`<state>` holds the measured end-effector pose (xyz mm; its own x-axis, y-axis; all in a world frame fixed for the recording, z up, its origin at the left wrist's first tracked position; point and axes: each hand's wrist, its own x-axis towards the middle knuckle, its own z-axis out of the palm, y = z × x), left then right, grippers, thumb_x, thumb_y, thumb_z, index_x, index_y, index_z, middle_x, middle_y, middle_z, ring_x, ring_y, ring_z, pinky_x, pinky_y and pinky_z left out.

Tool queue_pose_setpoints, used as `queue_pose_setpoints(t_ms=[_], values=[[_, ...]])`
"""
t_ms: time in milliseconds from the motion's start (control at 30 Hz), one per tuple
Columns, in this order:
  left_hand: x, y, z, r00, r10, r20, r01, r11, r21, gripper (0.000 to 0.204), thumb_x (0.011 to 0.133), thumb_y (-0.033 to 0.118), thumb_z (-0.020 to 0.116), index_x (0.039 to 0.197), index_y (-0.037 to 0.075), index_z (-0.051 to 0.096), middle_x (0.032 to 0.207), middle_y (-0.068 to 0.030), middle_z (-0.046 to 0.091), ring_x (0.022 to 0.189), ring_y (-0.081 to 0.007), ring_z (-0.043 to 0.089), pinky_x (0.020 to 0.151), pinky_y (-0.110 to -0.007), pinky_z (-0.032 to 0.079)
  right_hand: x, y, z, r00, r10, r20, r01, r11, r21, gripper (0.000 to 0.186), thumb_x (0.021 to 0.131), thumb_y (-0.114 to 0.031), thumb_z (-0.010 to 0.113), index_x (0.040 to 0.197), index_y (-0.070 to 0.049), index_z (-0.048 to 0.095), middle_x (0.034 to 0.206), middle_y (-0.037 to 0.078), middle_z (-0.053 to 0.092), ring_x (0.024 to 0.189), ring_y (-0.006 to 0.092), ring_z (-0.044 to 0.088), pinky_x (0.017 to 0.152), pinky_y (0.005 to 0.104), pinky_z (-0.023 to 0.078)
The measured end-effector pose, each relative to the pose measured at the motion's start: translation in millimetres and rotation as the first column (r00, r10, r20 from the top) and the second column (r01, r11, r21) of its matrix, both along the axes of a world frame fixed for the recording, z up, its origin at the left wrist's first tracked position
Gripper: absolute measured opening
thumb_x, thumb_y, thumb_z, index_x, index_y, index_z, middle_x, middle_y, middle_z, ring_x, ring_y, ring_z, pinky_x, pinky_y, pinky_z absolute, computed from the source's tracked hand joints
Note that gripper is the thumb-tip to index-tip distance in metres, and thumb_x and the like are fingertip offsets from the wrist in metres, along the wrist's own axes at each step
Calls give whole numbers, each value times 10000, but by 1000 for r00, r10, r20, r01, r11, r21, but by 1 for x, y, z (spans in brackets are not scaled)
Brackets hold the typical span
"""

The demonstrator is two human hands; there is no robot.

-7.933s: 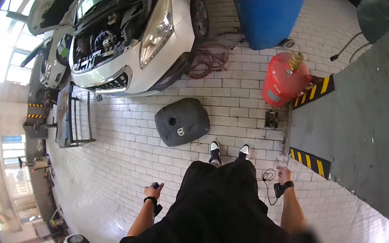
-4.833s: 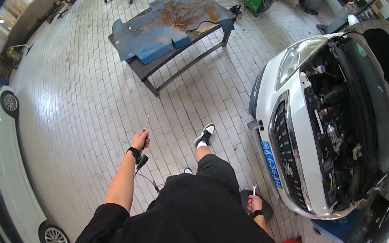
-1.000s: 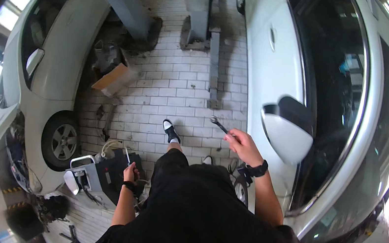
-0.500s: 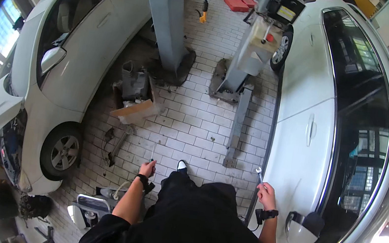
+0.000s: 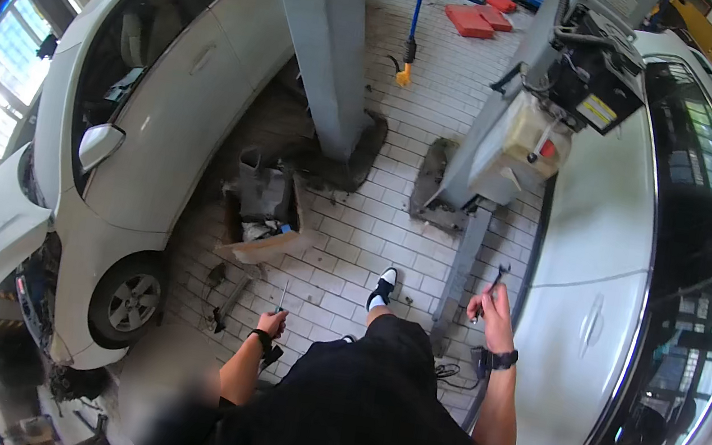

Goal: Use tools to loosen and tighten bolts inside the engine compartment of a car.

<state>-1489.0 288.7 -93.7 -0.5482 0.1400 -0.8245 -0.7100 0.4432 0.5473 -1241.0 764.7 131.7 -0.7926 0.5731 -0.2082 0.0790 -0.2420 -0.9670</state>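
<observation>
My left hand [image 5: 271, 323] is closed around the handle of a screwdriver [image 5: 283, 298], whose thin shaft points away from me. On the other side, my right hand [image 5: 497, 318] grips a wrench [image 5: 498, 279], its dark jaw end sticking out beyond the fingers. The wrench is next to the white car [image 5: 581, 291] on my right and does not appear to touch it. A cardboard box [image 5: 252, 251] with grey parts in it sits on the floor ahead of my left hand.
Another white car [image 5: 197, 123] stands at left, its hood raised. Between the cars rise two grey lift posts [image 5: 320, 54]; a lift arm [image 5: 464, 270] runs low along the tiled floor near my right. A yellow hook [image 5: 405, 75] hangs ahead. Red cases [image 5: 470, 22] lie farther off.
I have stepped forward, one shoe now ahead. My right hand has risen and moved forward with the wrench, which is turned differently. The left hand still holds the screwdriver.
</observation>
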Motion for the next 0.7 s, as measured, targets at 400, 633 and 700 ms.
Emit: queue_pose_setpoints(t_ms=[400,633,700], values=[[-95,25,37,892,451,-35,-449,892,41,288,853,297,665,678,126,512,534,10,481,397,-131,450,370,-283,323,-369,153,40,990,84,-116,-43,945,325,434,878,-158,685,1287,-70,567,646,-86,502,536,17,418,508,203,356],[-124,91,10,944,329,-14,-329,939,-100,314,866,293,647,647,123,500,519,-4,470,388,-157,451,377,-317,336,-548,211,-7,968,-87,-237,165,928,333,833,772,-285,797,1469,-86,387,608,-57,489,529,57,442,533,236,408],[-140,102,-10,932,359,48,-355,932,-70,318,868,290,640,638,130,489,515,-5,460,394,-161,446,377,-327,333,-578,222,-26,993,-57,-104,91,928,362,708,742,-319,821,1335,-66,527,659,-36,553,553,69,469,574,236,431]])
